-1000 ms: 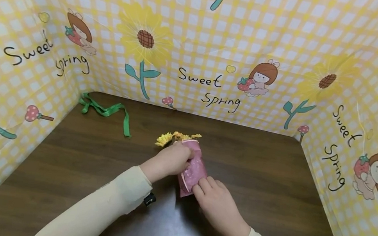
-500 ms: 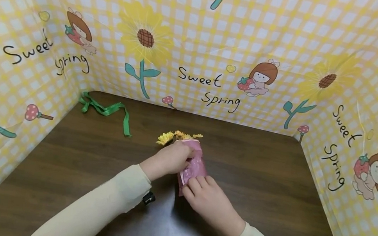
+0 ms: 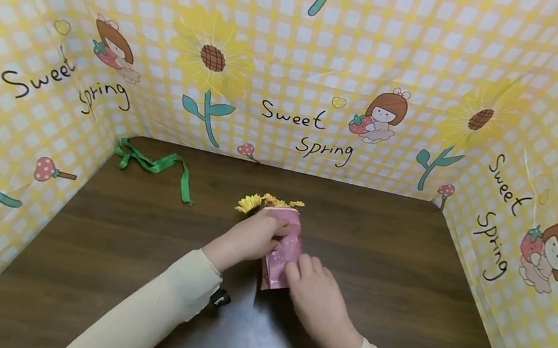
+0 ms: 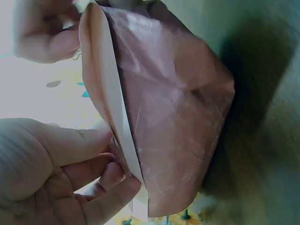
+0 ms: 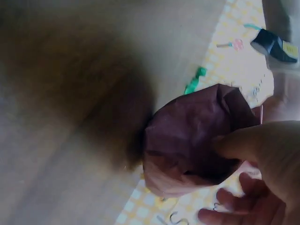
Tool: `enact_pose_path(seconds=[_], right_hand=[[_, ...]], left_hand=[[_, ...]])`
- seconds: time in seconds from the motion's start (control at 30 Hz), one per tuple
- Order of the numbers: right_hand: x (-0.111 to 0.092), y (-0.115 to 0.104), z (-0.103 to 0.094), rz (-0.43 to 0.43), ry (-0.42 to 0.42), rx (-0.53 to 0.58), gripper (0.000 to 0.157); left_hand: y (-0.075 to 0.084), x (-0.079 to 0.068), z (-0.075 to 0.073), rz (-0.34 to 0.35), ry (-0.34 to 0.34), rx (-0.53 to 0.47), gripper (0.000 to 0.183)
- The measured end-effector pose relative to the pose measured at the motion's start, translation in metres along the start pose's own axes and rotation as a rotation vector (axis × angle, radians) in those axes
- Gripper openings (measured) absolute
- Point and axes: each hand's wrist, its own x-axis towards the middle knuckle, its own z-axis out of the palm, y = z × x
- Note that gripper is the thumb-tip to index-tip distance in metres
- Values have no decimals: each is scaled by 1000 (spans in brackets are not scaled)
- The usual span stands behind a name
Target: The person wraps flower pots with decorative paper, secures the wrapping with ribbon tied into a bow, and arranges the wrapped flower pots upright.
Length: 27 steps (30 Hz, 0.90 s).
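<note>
Grip: left hand (image 3: 250, 235) pinches the white-edged border of a glossy pink paper-like wrapper (image 3: 283, 258) between thumb and fingers. Right hand (image 3: 320, 298) has its thumb against the wrapper's lower part; cannot tell whether its fingers pinch the sheet.

Wrapper position: middle of the table area, held lengthwise, slightly tilted, creased; contact with the surface cannot be judged. Yellow and orange flower heads (image 3: 249, 202) show at its far end.

Surface: dark brown wood-grain tabletop (image 3: 378, 256), grain running roughly side to side, pale glare toward the near edge. Shiny green ribbon (image 3: 157, 165) lies loosely bent in the far left corner, well apart from both hands.

Surroundings: yellow-and-white checked sheeting (image 3: 285, 41) rises at the left, back and right, lightly wrinkled. Prints on it: large yellow sunflowers (image 3: 213, 57), brown-haired cartoon figures (image 3: 382, 117) holding strawberries, black "Sweet Spring" lettering (image 3: 293, 116). Cream sleeves (image 3: 160, 293) cover both forearms.
</note>
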Motion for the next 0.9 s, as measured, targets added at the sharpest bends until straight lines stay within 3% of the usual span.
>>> enact_pose_path(seconds=[0.07,0.17,0.33,0.5,0.67,0.77,0.9], right_hand=[[-5,1,4,106,17,11,11],[-11,1,11,178,35,30,18],[-16,-1,18,194,56,43,7],[-16,-5,20,222,102,35,7],[-15,-6,19,240,119,5,6],[-14,-4,18,266,105,1,18],[-11,-1,16,294,90,22,30]], left_hand=[[-1,-2,2,-32,13,-33,36],[-1,-6,8,-68,63,-65,36],[-1,-12,18,-64,173,-54,32],[2,-17,23,-72,232,-38,33],[6,-22,29,-88,337,-19,26],[7,-24,31,-83,378,-12,20],[9,-26,29,-72,367,-8,17]])
